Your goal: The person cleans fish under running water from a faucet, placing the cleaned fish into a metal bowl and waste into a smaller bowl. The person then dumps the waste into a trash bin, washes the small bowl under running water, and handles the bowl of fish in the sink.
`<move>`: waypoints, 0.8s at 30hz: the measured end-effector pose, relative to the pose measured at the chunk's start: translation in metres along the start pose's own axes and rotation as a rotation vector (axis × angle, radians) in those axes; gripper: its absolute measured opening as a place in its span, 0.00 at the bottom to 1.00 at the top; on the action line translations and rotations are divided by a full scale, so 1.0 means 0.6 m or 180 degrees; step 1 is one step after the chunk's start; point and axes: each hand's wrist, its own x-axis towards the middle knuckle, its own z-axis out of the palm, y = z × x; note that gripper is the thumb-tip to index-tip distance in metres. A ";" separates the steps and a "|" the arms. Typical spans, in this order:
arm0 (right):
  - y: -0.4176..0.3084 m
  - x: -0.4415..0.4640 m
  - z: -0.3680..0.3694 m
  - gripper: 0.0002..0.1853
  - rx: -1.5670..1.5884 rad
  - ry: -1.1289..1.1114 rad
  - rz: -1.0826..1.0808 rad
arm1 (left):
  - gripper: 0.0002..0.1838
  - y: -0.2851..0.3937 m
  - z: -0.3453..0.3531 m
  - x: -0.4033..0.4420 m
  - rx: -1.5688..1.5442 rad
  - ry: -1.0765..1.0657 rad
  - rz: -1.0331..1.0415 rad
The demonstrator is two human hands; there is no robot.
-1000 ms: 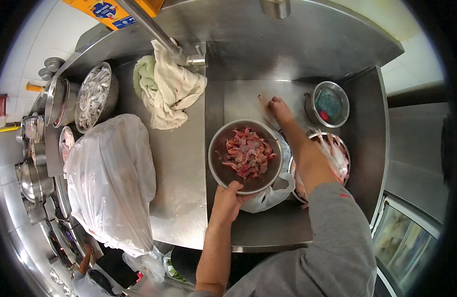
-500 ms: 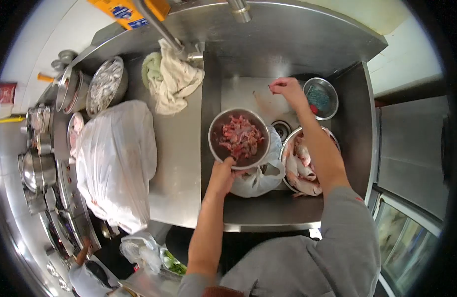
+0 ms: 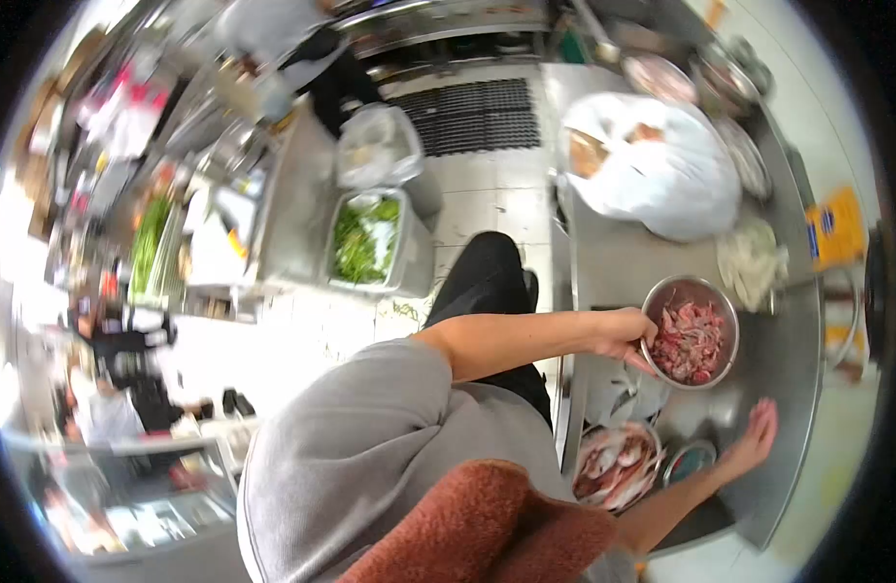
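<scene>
My left hand (image 3: 625, 336) grips the near rim of a round metal bowl (image 3: 728, 340), holding it up over the sink (image 3: 773, 389). Red and pink raw flesh pieces (image 3: 689, 340) fill its bottom. Beyond the bowl, my right hand (image 3: 756, 434) hangs over the sink with its fingers drawn together; anything between them is too small to make out. Under my right forearm side sit a small metal bowl (image 3: 701, 455) with a green scourer and a larger bowl of raw fish (image 3: 615, 462). A plastic bag (image 3: 623, 394) lies below my left hand.
On the steel counter rest a big white plastic bag (image 3: 671, 189) and a pale cloth (image 3: 751, 262). A yellow package (image 3: 836, 228) stands behind. Across the aisle are a bin of green leaves (image 3: 365, 243), a lined bin (image 3: 378, 146) and a person (image 3: 273, 34). A black mat (image 3: 477, 117) covers some floor.
My view has swung left, bringing the aisle and bins into sight and turning the sink to the right side. The bowl stays in my left hand; my right hand remains over the sink.
</scene>
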 end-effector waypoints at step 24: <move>0.124 -0.225 -0.097 0.15 -0.0981 0.0430 0.1753 | 0.47 0.079 -0.887 -0.584 0.2583 0.6508 0.0546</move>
